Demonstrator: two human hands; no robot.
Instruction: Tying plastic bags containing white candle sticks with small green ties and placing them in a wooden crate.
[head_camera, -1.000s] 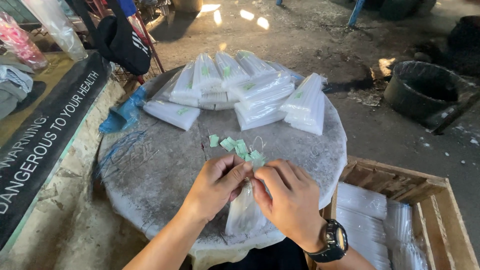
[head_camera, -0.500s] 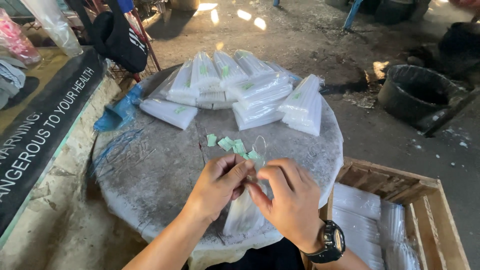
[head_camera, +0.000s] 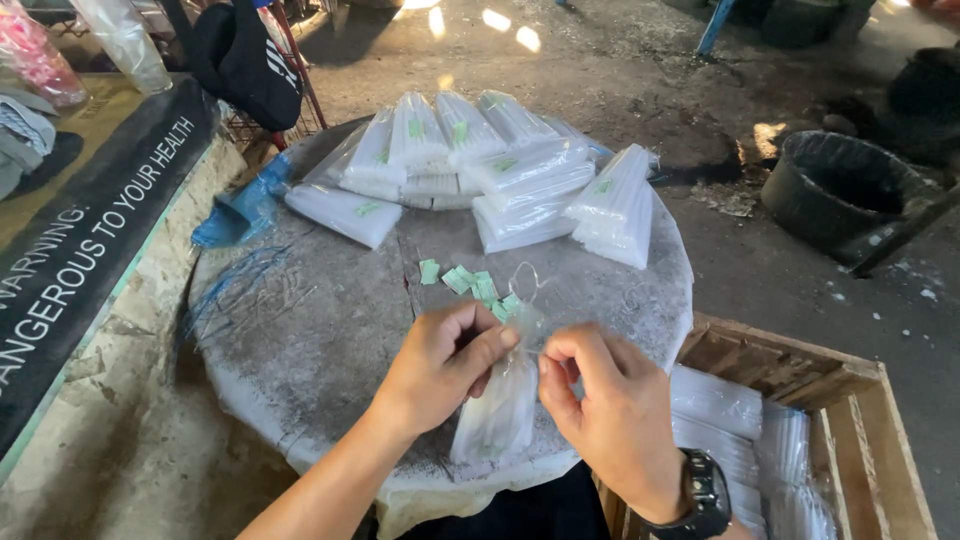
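You are closing the neck of a clear plastic bag (head_camera: 497, 410) of white sticks, so keep the gathered plastic pinched tight and low while the thin tie goes round it; if the pinch slackens, the neck will likely spread and the loop slip off. Your left hand (head_camera: 440, 365) has its thumb and forefinger shut on the bunched top of the bag, the other fingers curled beneath. Your right hand (head_camera: 610, 415) is also pinched shut, on what looks like the end of the tie, just beside the neck; the tie itself is too fine to make out clearly.

The bag hangs between your two hands at the near edge of the round stone table (head_camera: 320, 330), its top at your fingertips and its body below them. Small green paper slips (head_camera: 470, 285) lie on the table just beyond your fingers, and finished bags (head_camera: 520, 175) are stacked at the far side. A wooden crate (head_camera: 860, 385) holding more bags sits at your right.
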